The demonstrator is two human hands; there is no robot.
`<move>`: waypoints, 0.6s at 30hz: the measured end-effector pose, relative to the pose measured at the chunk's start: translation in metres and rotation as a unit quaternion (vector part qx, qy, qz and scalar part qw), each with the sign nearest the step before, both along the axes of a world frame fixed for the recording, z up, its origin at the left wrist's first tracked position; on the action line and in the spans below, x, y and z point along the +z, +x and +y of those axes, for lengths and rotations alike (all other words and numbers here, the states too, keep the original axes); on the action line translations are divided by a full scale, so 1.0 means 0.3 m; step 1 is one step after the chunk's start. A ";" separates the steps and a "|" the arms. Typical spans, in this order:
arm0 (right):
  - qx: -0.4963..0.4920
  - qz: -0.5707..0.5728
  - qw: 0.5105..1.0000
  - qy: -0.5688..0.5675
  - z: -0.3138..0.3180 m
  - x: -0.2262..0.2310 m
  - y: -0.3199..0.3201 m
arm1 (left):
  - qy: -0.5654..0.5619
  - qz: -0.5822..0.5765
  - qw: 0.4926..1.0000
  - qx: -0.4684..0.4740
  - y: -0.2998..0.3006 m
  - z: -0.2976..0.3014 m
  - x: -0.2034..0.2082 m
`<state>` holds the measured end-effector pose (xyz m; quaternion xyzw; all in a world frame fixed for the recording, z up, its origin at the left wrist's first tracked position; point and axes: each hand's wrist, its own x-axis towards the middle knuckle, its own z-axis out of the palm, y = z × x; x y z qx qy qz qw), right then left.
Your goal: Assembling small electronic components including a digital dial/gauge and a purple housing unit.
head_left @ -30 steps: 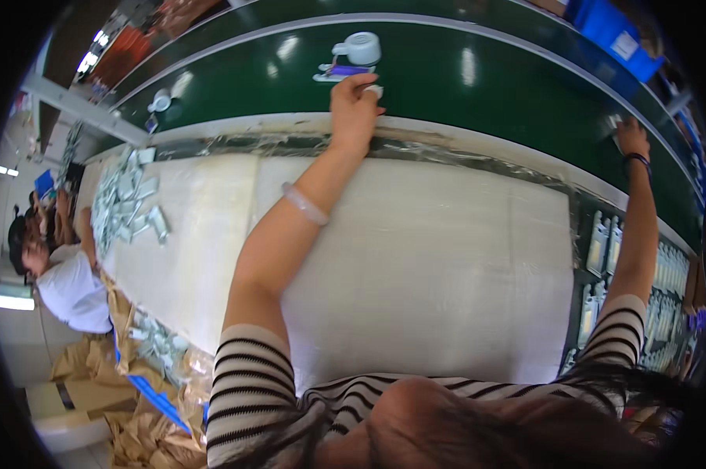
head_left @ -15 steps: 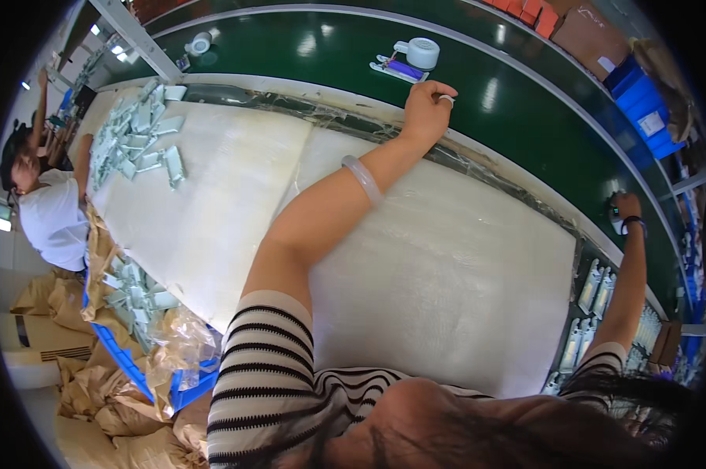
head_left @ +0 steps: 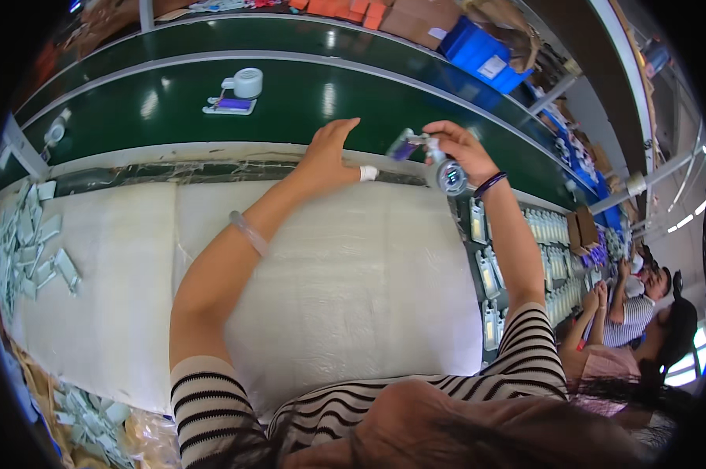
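Note:
My right hand (head_left: pixel 462 152) is closed round what looks like a small handheld fan (head_left: pixel 451 178), up over the near edge of the green belt. Its round pale head has a small lit display, and a purple cell (head_left: pixel 404 148) shows in its open handle part, blurred by motion. To the left of it, my left hand (head_left: pixel 329 160) is empty, its fingers apart and a white wrap on the thumb. A similar pale fan (head_left: pixel 247 82) with a purple cell lies on the belt (head_left: pixel 290 98), farther left. Another round pale part (head_left: pixel 54 131) sits at the belt's left end.
A white padded tabletop (head_left: pixel 345 281) spreads before me. Pale green plastic pieces (head_left: pixel 32 242) are heaped at its left. Several rows of pale assemblies (head_left: pixel 490 273) stand at the right. Beyond the belt are a blue bin (head_left: pixel 486 55) and a carton (head_left: pixel 419 19). People (head_left: pixel 634 305) work at far right.
My view has turned right. My right hand has lifted the fan from the belt and brought it in toward my left hand. My left hand has opened and come nearer the right.

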<state>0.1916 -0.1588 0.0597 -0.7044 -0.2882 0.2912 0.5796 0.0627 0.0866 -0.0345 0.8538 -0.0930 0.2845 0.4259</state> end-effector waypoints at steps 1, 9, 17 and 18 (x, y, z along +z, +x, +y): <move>0.008 -0.001 1.000 -0.006 0.007 0.025 -0.065 | -0.003 -0.007 1.000 -0.013 -0.003 -0.027 0.017; 0.039 0.091 0.994 0.051 -0.039 -0.010 -0.387 | -0.183 0.286 0.879 -0.335 -0.066 -0.130 0.096; -0.112 -0.051 0.992 0.030 -0.144 -0.071 -0.603 | -0.145 0.319 0.871 -0.346 -0.131 -0.189 0.155; -0.084 -0.068 0.994 0.029 -0.156 -0.074 -0.618 | -0.138 0.322 0.869 -0.350 -0.140 -0.197 0.170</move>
